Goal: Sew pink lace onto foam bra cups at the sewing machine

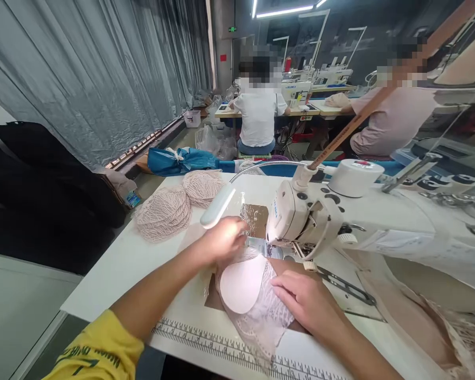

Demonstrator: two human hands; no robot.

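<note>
So, looks like you're positioning lace (267, 314) and pad (241, 286) by the machine (301, 211): right hand (304, 298) loosely open on lace, left hand (227, 237) curled, can't tell if gripping. Next probably needs edges aligned.

Grey curtain (103, 74), black cloth (43, 184), tied blue bundle (193, 161), seated person (258, 120) in white, lit ceiling tube (285, 11)

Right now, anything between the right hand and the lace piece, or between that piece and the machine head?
Nothing visible either way. The right hand already touches the right side of the lace piece. No separate object shows between its upper edge and the machine head; the left hand is off to the left.
</note>
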